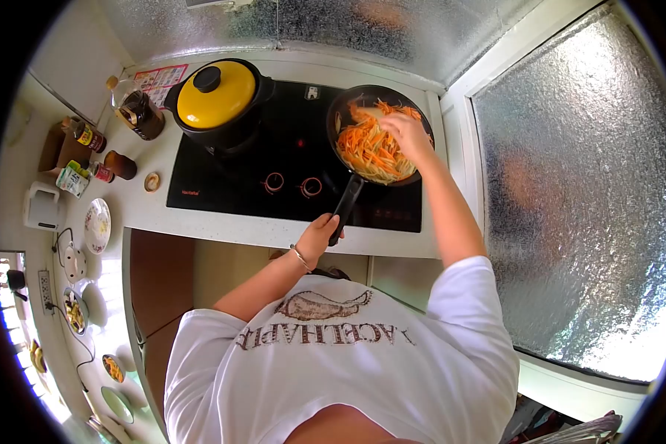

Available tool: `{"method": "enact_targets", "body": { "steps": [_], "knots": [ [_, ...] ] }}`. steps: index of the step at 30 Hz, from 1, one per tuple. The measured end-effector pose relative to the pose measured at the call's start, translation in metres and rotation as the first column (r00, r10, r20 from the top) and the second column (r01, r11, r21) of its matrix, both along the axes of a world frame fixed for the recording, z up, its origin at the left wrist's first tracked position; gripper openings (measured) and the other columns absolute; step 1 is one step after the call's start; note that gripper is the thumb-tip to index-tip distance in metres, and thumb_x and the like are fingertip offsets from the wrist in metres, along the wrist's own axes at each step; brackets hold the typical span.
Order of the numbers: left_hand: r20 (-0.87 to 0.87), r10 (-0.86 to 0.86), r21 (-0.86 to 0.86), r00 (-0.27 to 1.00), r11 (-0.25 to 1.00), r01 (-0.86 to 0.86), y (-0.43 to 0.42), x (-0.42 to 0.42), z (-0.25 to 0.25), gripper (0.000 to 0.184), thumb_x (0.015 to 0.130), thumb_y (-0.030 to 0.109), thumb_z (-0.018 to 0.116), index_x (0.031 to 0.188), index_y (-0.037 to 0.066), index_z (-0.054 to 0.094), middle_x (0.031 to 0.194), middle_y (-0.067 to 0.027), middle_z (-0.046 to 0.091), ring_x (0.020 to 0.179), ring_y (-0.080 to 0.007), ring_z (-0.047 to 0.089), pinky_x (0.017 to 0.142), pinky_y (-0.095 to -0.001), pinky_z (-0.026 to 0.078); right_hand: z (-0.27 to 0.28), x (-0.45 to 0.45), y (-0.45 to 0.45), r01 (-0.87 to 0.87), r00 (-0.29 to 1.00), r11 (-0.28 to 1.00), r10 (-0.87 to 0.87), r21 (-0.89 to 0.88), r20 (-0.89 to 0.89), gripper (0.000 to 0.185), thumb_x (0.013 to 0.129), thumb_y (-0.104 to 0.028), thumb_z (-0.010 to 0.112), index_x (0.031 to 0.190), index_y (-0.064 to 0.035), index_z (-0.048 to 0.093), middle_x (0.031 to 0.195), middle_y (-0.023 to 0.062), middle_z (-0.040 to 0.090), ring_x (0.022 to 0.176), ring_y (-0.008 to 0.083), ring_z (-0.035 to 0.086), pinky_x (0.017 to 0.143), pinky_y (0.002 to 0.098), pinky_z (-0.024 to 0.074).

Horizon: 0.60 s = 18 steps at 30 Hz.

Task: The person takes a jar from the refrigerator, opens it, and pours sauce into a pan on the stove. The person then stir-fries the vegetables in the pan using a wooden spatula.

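Observation:
My left hand (320, 235) is wrapped round the black handle (345, 207) of a frying pan (331, 140) on the right side of the cooktop. Shredded carrot (374, 148), mixed with paler shreds, fills the pan. Over the food, my right hand (407, 135) is closed on what looks like a pale tan spatula (367, 112). The spatula's flat end lies among the shreds near the pan's far side; its grip is hidden by my fingers.
A black pot with a yellow lid (217, 95) sits on the left of the black cooktop (288, 148). Left of it stand a jug of dark liquid (139, 111), several seasoning containers and a plate (98, 226). A textured window (570, 185) borders the right.

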<state>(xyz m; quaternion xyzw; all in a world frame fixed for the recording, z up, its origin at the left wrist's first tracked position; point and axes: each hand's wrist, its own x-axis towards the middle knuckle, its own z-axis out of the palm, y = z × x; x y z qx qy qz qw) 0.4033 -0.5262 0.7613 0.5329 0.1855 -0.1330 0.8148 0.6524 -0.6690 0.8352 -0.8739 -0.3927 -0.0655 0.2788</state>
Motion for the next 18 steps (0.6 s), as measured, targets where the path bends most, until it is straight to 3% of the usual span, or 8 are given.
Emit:
{"method": "enact_targets", "body": {
  "steps": [2, 4, 7, 9, 11, 13, 15, 18],
  "knots": [
    [0.003, -0.007, 0.001, 1.0, 1.0, 0.007, 0.001, 0.0, 0.001, 0.027, 0.093, 0.026, 0.042, 0.081, 0.004, 0.052, 0.066, 0.0001, 0.052, 0.06, -0.0074, 0.042, 0.057, -0.0226, 0.036, 0.01, -0.015, -0.012, -0.107, 0.993, 0.991, 0.11, -0.085, 0.034, 0.02, 0.084, -0.016, 0.055, 0.097, -0.0016, 0.062, 0.097, 0.0132, 0.062, 0.088, 0.0282, 0.059, 0.077, 0.0353, 0.0463],
    [0.005, -0.005, -0.006, 1.0, 1.0, 0.005, 0.0, 0.0, -0.001, 0.027, 0.093, 0.026, 0.042, 0.081, 0.004, 0.052, 0.066, 0.0001, 0.052, 0.059, -0.0074, 0.042, 0.057, -0.0225, 0.036, 0.05, -0.033, -0.021, -0.186, 0.98, 0.97, 0.173, -0.156, -0.097, 0.021, 0.084, -0.017, 0.056, 0.096, -0.0012, 0.063, 0.095, 0.0118, 0.063, 0.087, 0.0255, 0.06, 0.077, 0.0337, 0.0464],
    [0.02, -0.008, 0.002, 1.0, 1.0, 0.008, 0.0, 0.001, -0.002, 0.027, 0.093, 0.026, 0.042, 0.081, 0.005, 0.052, 0.067, 0.0002, 0.053, 0.059, -0.0072, 0.042, 0.057, -0.0222, 0.035, 0.085, -0.046, -0.03, -0.172, 0.941, 0.983, 0.145, -0.061, -0.306, 0.019, 0.083, -0.013, 0.057, 0.097, -0.0014, 0.063, 0.093, 0.0113, 0.062, 0.081, 0.0208, 0.06, 0.074, 0.0285, 0.0473],
    [-0.028, 0.001, 0.025, 1.0, 1.0, 0.0, -0.001, 0.0, 0.003, 0.026, 0.093, 0.026, 0.043, 0.081, 0.005, 0.052, 0.066, 0.0006, 0.052, 0.059, -0.007, 0.041, 0.056, -0.022, 0.035, 0.077, -0.046, -0.024, -0.204, 0.949, 0.961, 0.148, -0.187, -0.278, 0.02, 0.083, -0.013, 0.058, 0.098, -0.0008, 0.063, 0.091, 0.0112, 0.062, 0.078, 0.0184, 0.059, 0.072, 0.027, 0.0475],
    [-0.009, -0.012, 0.021, 1.0, 1.0, 0.012, 0.0, 0.0, 0.001, 0.026, 0.093, 0.025, 0.042, 0.081, 0.005, 0.052, 0.067, -0.0002, 0.052, 0.06, -0.0078, 0.042, 0.057, -0.0225, 0.035, 0.049, -0.035, -0.024, -0.049, 0.951, 0.997, 0.031, -0.052, -0.308, 0.02, 0.083, -0.019, 0.057, 0.095, -0.0036, 0.064, 0.094, 0.0098, 0.064, 0.084, 0.0226, 0.06, 0.077, 0.0313, 0.0464],
    [0.012, -0.016, 0.01, 1.0, 1.0, 0.016, 0.0, -0.001, -0.001, 0.026, 0.093, 0.025, 0.041, 0.081, 0.005, 0.052, 0.068, -0.001, 0.052, 0.06, -0.0086, 0.043, 0.059, -0.023, 0.035, 0.043, -0.027, -0.036, 0.021, 0.964, 0.999, -0.027, -0.028, -0.264, 0.021, 0.085, -0.019, 0.057, 0.096, -0.0037, 0.064, 0.092, 0.0104, 0.065, 0.078, 0.0202, 0.06, 0.074, 0.0298, 0.0473],
    [0.004, -0.02, 0.013, 1.0, 1.0, 0.02, 0.001, 0.0, -0.002, 0.027, 0.093, 0.025, 0.041, 0.08, 0.005, 0.052, 0.068, -0.0013, 0.052, 0.061, -0.0089, 0.043, 0.059, -0.0231, 0.035, 0.046, -0.018, -0.052, 0.247, 0.922, 0.958, -0.187, 0.145, -0.34, 0.019, 0.086, -0.013, 0.055, 0.1, -0.0045, 0.064, 0.082, 0.007, 0.064, 0.071, 0.0134, 0.058, 0.066, 0.0233, 0.0462],
    [0.005, -0.017, 0.009, 1.0, 1.0, 0.017, 0.001, 0.0, -0.001, 0.027, 0.093, 0.025, 0.042, 0.08, 0.004, 0.052, 0.069, -0.0015, 0.053, 0.061, -0.009, 0.043, 0.059, -0.0229, 0.036, 0.062, -0.005, -0.079, 0.351, 0.914, 0.924, -0.303, 0.151, -0.271, 0.021, 0.086, -0.018, 0.056, 0.098, -0.0029, 0.064, 0.078, 0.0088, 0.064, 0.062, 0.0127, 0.057, 0.062, 0.0252, 0.0469]
  ]
}}
